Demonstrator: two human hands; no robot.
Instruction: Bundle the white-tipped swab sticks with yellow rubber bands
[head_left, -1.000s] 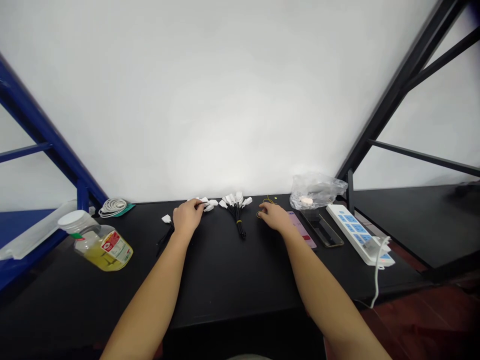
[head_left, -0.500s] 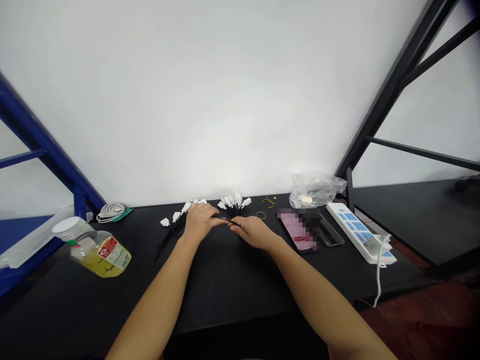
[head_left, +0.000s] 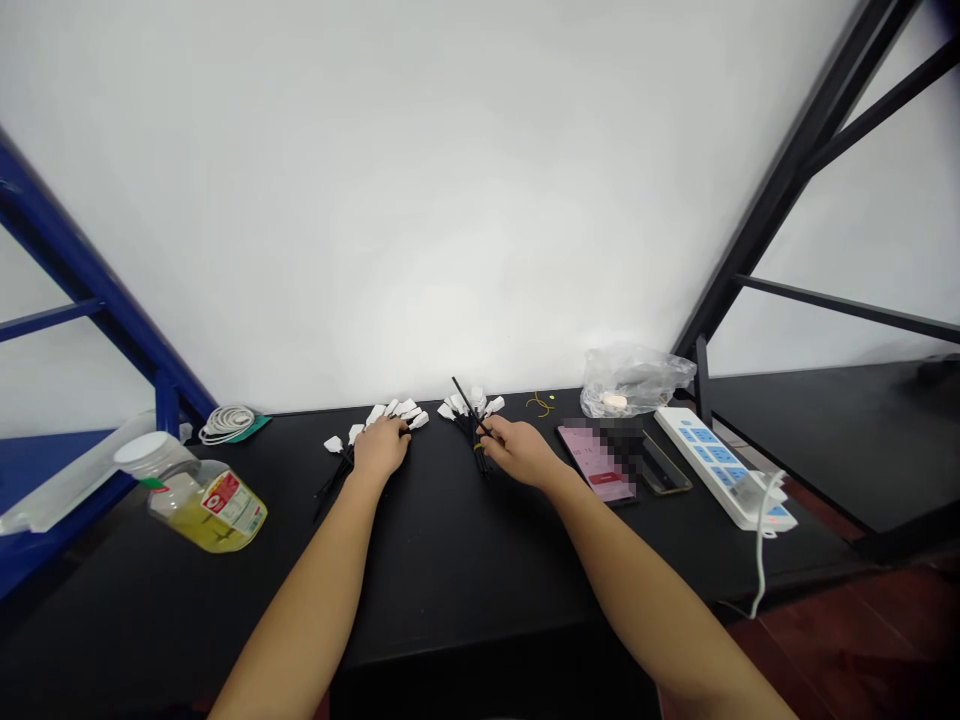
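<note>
My right hand (head_left: 517, 450) is closed on a thin black strip (head_left: 466, 402), whose free end points up and to the left. Just beneath and beside that hand lies a bundle of black strips (head_left: 480, 462) with white tag-like ends, a yellow rubber band (head_left: 478, 447) around it. Over at the left, my left hand (head_left: 381, 448) rests with curled fingers on a fanned pile of similar white-ended strips (head_left: 341, 468). Bits of black show at its fingertips, but its grip is mostly hidden.
On the black table (head_left: 450, 580) are a tilted-looking jar (head_left: 214, 510) with yellow contents, a coiled white cable (head_left: 226, 424), two phones (head_left: 596, 462), a clear plastic bag (head_left: 637, 378), a yellow band (head_left: 540, 404) and a power strip (head_left: 724, 465). A white wall stands behind.
My hands have moved apart. The left went back to the left-hand pile; the right keeps a black strip, now angled upward. The yellow band now shows around the right bundle.
</note>
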